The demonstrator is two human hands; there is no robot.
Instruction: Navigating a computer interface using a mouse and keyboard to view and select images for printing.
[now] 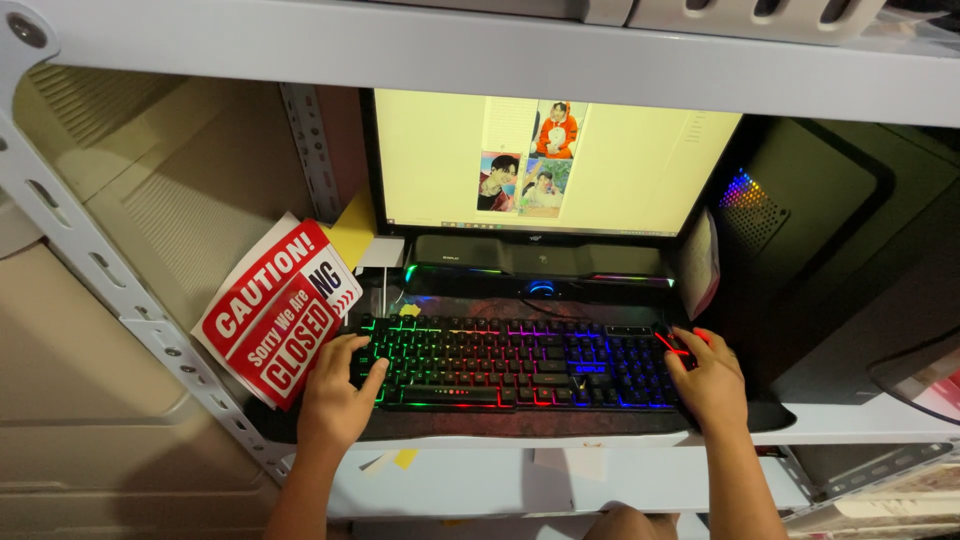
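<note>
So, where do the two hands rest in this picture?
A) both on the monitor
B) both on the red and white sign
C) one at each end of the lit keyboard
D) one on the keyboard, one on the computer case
C: the left hand lies on the left end of the rainbow-lit keyboard, and the right hand on its right end.
</note>
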